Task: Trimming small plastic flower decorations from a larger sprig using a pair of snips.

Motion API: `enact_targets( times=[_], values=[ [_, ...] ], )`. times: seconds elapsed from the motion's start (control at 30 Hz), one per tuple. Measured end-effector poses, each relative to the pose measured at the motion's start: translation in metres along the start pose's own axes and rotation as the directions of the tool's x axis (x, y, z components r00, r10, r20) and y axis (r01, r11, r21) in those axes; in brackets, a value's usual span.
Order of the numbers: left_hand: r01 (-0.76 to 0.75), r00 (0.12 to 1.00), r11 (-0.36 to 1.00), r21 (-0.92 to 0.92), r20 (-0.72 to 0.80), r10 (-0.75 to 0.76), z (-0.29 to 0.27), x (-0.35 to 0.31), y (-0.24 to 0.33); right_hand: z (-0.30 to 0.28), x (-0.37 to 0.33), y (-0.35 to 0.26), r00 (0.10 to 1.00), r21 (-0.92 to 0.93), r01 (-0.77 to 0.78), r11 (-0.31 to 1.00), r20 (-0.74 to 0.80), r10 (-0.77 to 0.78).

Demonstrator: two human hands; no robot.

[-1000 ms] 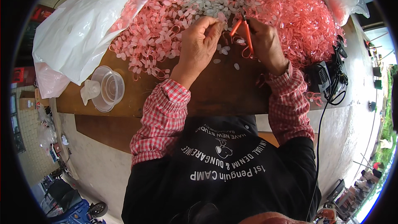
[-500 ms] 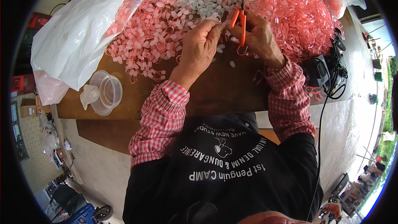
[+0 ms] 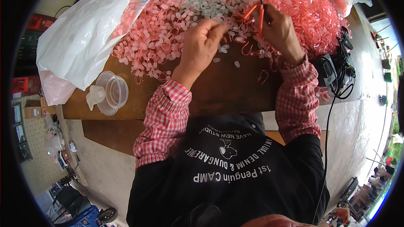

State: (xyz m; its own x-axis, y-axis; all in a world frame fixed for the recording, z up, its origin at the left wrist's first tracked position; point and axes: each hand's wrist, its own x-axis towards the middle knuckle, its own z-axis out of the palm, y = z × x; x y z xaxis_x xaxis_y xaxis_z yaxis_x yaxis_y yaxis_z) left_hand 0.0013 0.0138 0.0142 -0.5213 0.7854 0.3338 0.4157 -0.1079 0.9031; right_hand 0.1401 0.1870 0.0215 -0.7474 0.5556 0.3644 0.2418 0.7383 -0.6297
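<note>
My left hand (image 3: 198, 50) is closed in a pinch over the near edge of the pile. What sits between its fingertips is too small to make out; a pink loop shows just beyond them. To its right, my right hand (image 3: 280, 31) grips orange-handled nippers (image 3: 261, 19), handles spread and dark tip pointing away from me. Small pink hook-shaped plastic pieces (image 3: 155, 38) with pale oval tabs are heaped beyond the left hand. Whitish oval bits (image 3: 206, 2) lie in the middle. A few loose pink hooks (image 3: 263, 77) and ovals rest on the brown table (image 3: 227, 88).
A large white plastic bag (image 3: 92, 33) covers the table's left side, near a clear round tub (image 3: 116, 94) with a crumpled white piece beside it. A big mound of glossy pink hooks (image 3: 303, 12) fills the right. Black cables and an adapter (image 3: 328, 69) lie at the right edge.
My right hand has moved right and away from the left one with the nippers, whose handles are spread wider. The left hand stays pinched in nearly the same place.
</note>
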Motion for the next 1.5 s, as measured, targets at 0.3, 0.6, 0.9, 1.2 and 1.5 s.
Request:
enact_targets(
  times=[0.3,0.6,0.9,1.2,1.5],
  values=[
    [-0.196,0.98,0.77,0.607,0.095,0.175,-0.016,0.02,-0.012,-0.01,0.002,0.002,0.98,-0.084,0.031,0.996,-0.196,-0.047],
    [-0.185,0.978,0.565,0.804,0.092,0.189,-0.018,0.016,-0.035,0.006,-0.001,-0.008,0.995,-0.039,0.0,0.999,-0.1,-0.004],
    [-0.527,0.797,0.716,0.458,0.558,0.23,0.009,-0.039,0.037,0.012,0.0,0.004,0.983,0.044,0.035,0.998,-0.183,-0.026],
    [-0.525,0.851,0.457,0.718,0.447,0.275,0.045,0.001,-0.008,0.01,-0.001,-0.007,0.976,0.204,-0.112,0.973,-0.164,0.147],
    [-0.305,0.947,0.463,0.832,0.216,0.236,-0.021,0.035,-0.032,0.0,-0.001,-0.013,0.979,0.192,-0.096,0.977,-0.16,0.128]
  ],
)
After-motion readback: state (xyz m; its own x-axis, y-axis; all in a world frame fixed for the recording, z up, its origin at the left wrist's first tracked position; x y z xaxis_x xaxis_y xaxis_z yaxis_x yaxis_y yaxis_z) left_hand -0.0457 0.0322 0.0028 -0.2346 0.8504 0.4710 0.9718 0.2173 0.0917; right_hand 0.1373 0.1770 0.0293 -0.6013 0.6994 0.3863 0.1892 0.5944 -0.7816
